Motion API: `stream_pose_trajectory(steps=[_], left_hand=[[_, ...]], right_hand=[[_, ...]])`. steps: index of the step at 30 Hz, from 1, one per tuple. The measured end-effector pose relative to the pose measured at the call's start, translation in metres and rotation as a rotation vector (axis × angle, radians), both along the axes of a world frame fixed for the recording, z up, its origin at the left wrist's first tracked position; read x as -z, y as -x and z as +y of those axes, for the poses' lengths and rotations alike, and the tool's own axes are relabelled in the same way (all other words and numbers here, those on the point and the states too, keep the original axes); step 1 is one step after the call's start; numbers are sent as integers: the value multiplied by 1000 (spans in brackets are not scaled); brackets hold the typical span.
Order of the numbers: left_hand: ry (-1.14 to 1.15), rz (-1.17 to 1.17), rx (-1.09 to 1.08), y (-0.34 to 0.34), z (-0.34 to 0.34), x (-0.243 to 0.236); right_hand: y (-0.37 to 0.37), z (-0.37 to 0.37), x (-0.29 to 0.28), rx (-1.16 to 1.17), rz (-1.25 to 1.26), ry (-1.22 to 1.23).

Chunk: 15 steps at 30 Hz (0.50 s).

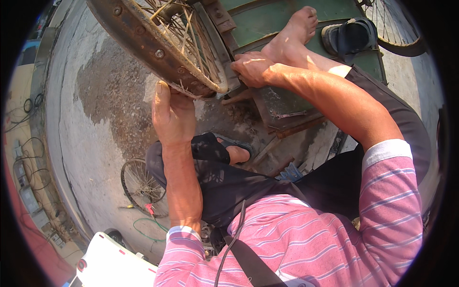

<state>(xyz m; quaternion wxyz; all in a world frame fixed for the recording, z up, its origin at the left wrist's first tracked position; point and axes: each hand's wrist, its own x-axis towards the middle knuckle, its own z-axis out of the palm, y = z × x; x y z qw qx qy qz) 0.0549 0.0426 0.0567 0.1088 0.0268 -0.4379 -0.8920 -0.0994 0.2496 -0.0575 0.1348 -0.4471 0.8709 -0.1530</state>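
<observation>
A large rusty metal ring (158, 53), studded with bolts, curves across the upper left. Thin rods or wires (184, 31) crowd its inner side. At its lower end is my left hand (174, 115), thumb upright on the outside; the rim hides most of the fingers, which appear to bend around it. My right hand (253, 69) has its fingers curled together against the metal frame (222, 45) beside the ring, above the green panel's edge. Whatever lies within those fingers is hidden. Below that hand, a small wrench (290, 115) lies on a green metal surface.
My bare foot (299, 28) rests on the green panel (260, 24) next to a dark sandal (349, 37). A spoked wheel (142, 184) lies on the concrete at lower left, near a green cord (143, 229). Part of another wheel (399, 28) shows at upper right. Cables run along the left.
</observation>
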Motion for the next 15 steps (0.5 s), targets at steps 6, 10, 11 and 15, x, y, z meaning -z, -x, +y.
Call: stream_pose_trajectory(steps=[6,10,11,15], left_hand=[[-50,-94,-150,3,8,-1],[-34,-77,-138,3,9,-2],[-38,-65,-126,3,9,-2],[-95,-84,-152,4,7,4]], right_hand=[[3,-3,5,-29,-34,-12],[3,-1,3,-16,-44,14],[3,-1,4,-11,-41,13],[4,-1,5,-14,-47,7]])
